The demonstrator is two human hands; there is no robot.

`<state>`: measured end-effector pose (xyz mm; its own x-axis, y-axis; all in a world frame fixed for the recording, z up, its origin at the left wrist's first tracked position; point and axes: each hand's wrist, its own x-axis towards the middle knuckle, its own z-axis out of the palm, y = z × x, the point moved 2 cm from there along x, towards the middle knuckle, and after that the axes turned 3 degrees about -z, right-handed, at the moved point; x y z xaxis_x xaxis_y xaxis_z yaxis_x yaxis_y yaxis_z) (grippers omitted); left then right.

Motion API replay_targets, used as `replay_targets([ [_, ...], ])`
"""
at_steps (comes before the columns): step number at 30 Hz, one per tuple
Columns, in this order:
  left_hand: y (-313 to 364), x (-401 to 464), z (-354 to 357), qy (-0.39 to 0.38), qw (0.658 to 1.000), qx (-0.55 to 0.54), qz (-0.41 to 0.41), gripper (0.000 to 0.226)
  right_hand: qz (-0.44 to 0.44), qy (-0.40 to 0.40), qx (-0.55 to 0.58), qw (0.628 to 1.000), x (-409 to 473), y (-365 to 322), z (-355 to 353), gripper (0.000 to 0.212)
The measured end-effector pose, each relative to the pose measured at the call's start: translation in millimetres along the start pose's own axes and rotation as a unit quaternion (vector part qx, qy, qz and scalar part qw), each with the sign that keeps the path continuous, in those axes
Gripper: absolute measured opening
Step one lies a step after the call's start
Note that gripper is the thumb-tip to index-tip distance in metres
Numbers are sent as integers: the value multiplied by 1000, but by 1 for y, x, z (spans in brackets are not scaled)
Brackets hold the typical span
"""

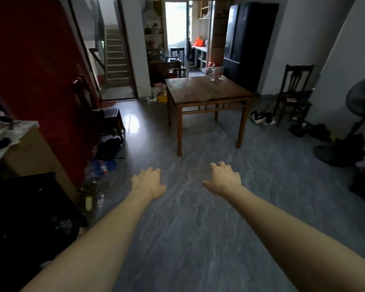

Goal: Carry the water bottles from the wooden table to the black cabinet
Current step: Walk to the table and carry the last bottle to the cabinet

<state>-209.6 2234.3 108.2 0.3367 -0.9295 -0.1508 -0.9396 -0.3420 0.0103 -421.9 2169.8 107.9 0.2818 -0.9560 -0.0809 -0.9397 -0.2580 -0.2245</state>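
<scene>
1. Both hands are hanging empty over the floor (198,218): the left hand (149,182) and the right hand (224,179) are reaching forward with fingers (151,170) released and loosely spread, grasping nothing. The bottles (214,73) are standing in a small cluster at the far right corner of the wooden surface (198,91), well apart from the hands, so no carrying is happening yet.

2. The bottles are sitting near the far edge. Reaching across the surface from the near side is risking a nudge that tips one off the back; I judge that walking round to the right side is safer.

3. The cluster is blurred, and I cannot tell how many bottles there are or whether they are wrapped together. Gripping clear, smooth plastic in one grab is likely inviting a slip, especially if several are being taken at once.

4. The room is dim, and the floor is shining near the stool (112,119). Clutter is lying along the left side, with shoes (261,118) and a fan (360,114) on the right; a foot catching any of these while the arms are full is the likeliest cause of a drop.

5. A tall black cabinet (249,43) is standing just behind the surface on the right, which I take as the goal. A chair (294,93) is crowding the way beside it, so a bump there is possible.
</scene>
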Motion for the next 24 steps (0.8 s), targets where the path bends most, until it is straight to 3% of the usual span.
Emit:
replay_targets([
  [18,108,71,-54,51,995,8,80,44,43,62,0,997,65,74,-51,64],
  [24,117,114,-51,21,996,-47,67,40,35,48,2,998,104,74,-39,65],
])
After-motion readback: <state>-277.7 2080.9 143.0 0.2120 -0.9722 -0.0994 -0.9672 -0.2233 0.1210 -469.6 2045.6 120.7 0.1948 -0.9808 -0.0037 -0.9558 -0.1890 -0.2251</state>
